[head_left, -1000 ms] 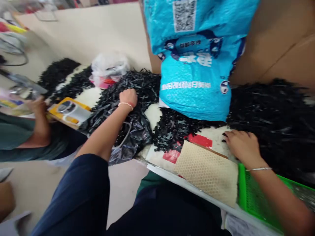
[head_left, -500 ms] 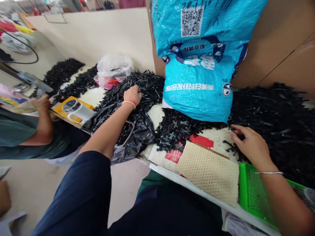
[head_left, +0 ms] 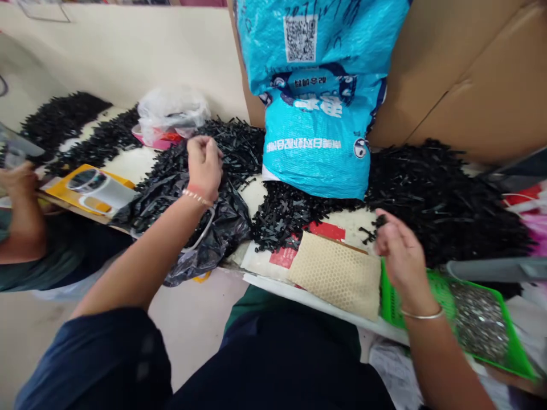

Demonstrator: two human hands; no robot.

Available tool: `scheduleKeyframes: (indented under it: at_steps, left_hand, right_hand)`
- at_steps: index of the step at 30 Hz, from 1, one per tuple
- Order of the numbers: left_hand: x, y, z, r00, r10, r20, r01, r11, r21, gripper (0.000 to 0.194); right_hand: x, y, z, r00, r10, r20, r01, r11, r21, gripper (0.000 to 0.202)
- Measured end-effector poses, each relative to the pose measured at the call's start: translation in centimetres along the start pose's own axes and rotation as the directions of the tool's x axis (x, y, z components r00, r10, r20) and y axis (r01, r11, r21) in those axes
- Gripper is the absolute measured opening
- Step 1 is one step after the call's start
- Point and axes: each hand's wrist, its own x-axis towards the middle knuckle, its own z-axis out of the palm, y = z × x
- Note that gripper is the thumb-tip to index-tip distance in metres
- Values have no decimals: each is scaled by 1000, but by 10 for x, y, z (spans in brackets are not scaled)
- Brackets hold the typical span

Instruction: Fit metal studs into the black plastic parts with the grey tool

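My left hand (head_left: 205,165) is raised over a heap of small black plastic pieces (head_left: 239,145), its fingers curled together; what they hold, if anything, is hidden. Below it lies a crumpled black plastic bag (head_left: 231,228) with a pale-rimmed container partly inside. My right hand (head_left: 399,250) is closed in a pinch, with a small black plastic piece (head_left: 382,220) showing between thumb and forefinger. It hovers above the near edge of a large black heap (head_left: 436,199) and the green basket (head_left: 388,296). A beige honeycomb-patterned pad (head_left: 337,276) lies between my hands.
A blue woven sack (head_left: 316,151) stands at the back over more black pieces (head_left: 282,219). Small shiny metal parts (head_left: 481,322) fill the basket's right side. On the left are a white mug-shaped item (head_left: 106,191) on a yellow box and a co-worker's hand (head_left: 19,179).
My left hand has lifted off the left heap and turned toward me. My right hand's fingers have closed from a looser pose. The view has swung right, revealing the metal parts.
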Motion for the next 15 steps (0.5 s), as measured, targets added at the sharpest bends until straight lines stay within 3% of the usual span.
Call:
scheduleKeyframes:
  at_steps: [1,2,4,5,6,7,9,12,15]
  left_hand:
    - [-33,5,8,991,-118,59,124,984,-125,11]
    - [-67,9,16,952,-251,176,289,925,-245,13]
    - [-134,10,32,785,-476,397,612,697,-375,21]
    - [-162,9,39,723,-532,441,690,592,-417,23]
    - [-186,6,46,694,-565,446,719,515,-467,23]
    - [-205,3,52,689,-581,434,719,467,-516,22]
    - [-230,-3,65,727,-570,383,665,445,-600,18]
    - [-247,-4,79,798,-495,345,587,502,-636,21]
    - [-256,-2,83,830,-439,343,552,568,-610,29]
  right_hand:
    - [-18,-2,10,994,87,71,-98,980,172,48]
    - [-36,-4,21,976,160,151,-200,932,302,46]
    - [-67,-3,44,935,258,245,-344,828,442,42]
    - [-79,-2,54,918,294,265,-390,790,474,41]
    - [-89,0,63,906,320,278,-420,762,492,39]
    - [-97,1,71,896,337,291,-442,744,500,36]
    - [-107,3,82,885,335,322,-459,743,488,34]
    - [-114,-1,90,897,288,335,-423,777,465,36]
    - [-115,-4,91,915,263,305,-387,785,483,34]
